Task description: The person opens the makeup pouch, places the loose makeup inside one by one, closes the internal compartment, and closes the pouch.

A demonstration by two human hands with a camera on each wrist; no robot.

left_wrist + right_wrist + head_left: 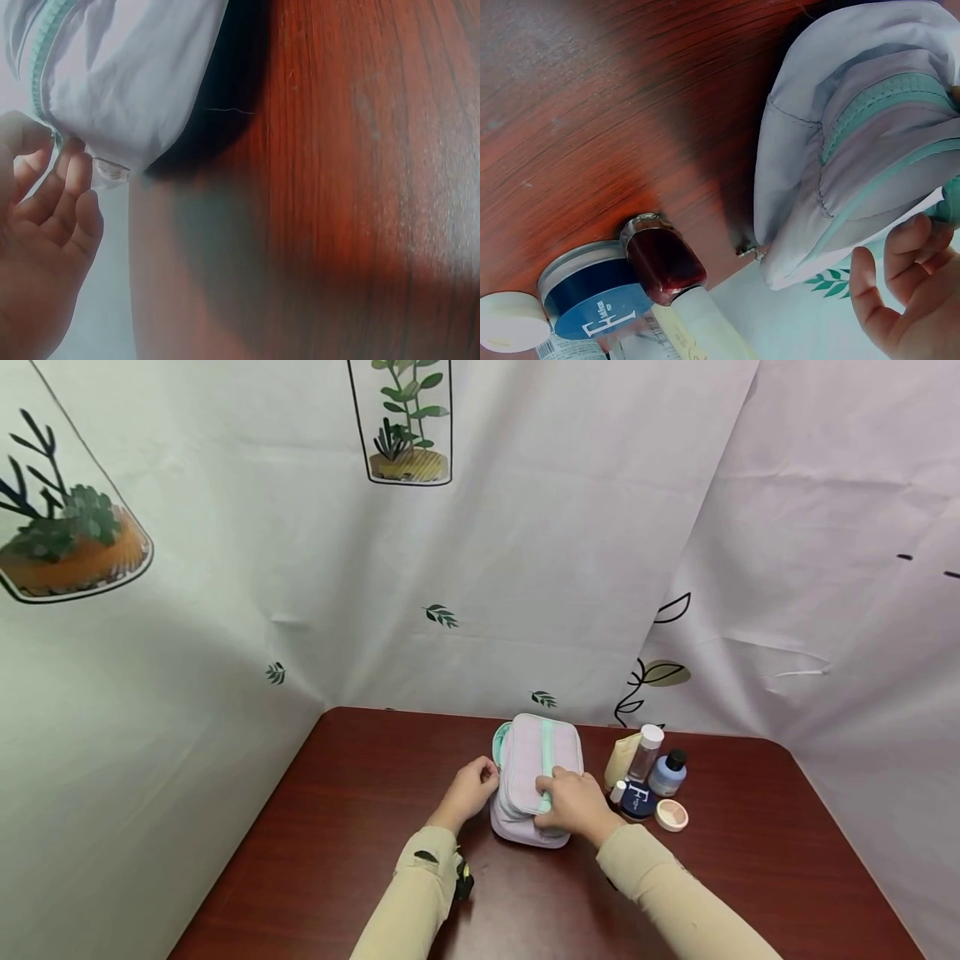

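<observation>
A lilac cosmetic bag (527, 760) with a mint strip down its top lies near the back of the table. At its left side my left hand (471, 787) pinches a small zipper pull. The left wrist view shows the thumb and index finger meeting at the end of the mint zipper (45, 56). Across the bag's lower right part, my right hand (579, 803) grips it by the mint strip, fingers curled. In the right wrist view the fingertips of this hand are partly cut off by the frame edge. Mint zipper bands (892, 105) run along the bag's layered side.
Right of the bag stand a pale yellow tube (621, 760), a clear bottle with a white cap (647, 752) and a blue bottle (667, 775). A dark blue jar (638, 802), a round pink-topped pot (672, 816) and a dark red nail polish (664, 259) sit before them.
</observation>
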